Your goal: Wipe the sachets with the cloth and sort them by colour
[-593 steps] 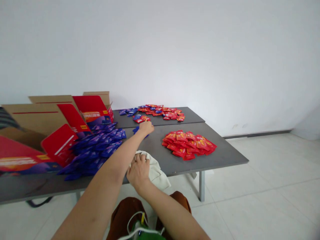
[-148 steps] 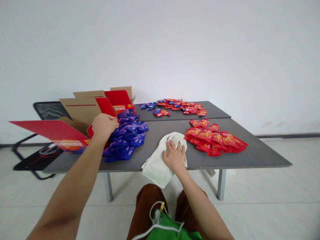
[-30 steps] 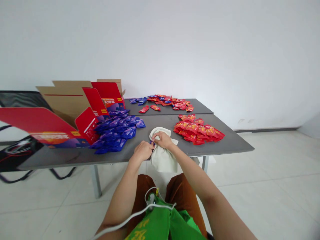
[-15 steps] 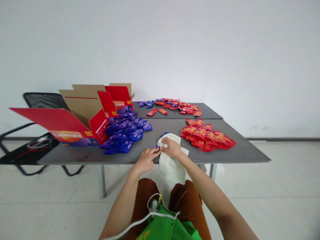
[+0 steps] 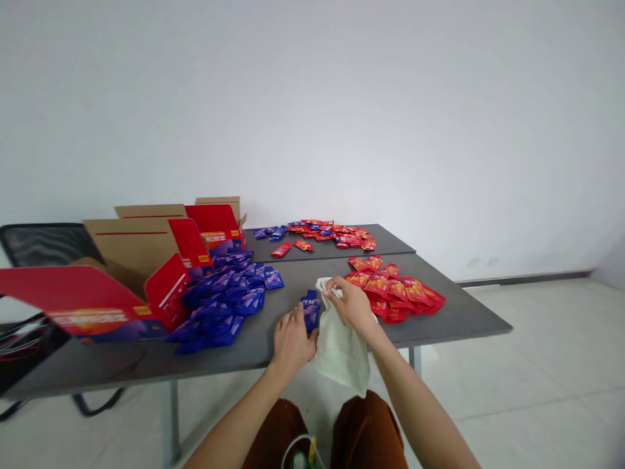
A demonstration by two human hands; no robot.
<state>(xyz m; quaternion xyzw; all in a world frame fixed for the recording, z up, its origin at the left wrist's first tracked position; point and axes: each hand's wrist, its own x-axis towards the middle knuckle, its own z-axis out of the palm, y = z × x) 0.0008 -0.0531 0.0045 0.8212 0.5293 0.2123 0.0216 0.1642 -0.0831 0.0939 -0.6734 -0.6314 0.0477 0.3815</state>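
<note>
A blue packet lies on the dark table in front of me. My left hand is at its left and lower edge, with the fingers along one side and the thumb below. Whether more packets lie under it is hidden. Just to the right, my right hand pinches the top of an off-white cloth, which hangs down over the table's front edge toward my knees. I cannot tell if the cloth is a bag. Piles of blue packets and red packets flank my hands on the left and right.
Open red cartons with raised flaps stand along the left side of the table. Farther back lie more red packets with some blue ones among them. A black mesh chair stands at the far left, behind the cartons.
The cloth has come off the blue packet and moved right with my right hand, uncovering more of the packet. My view has tilted up and turned slightly right.
</note>
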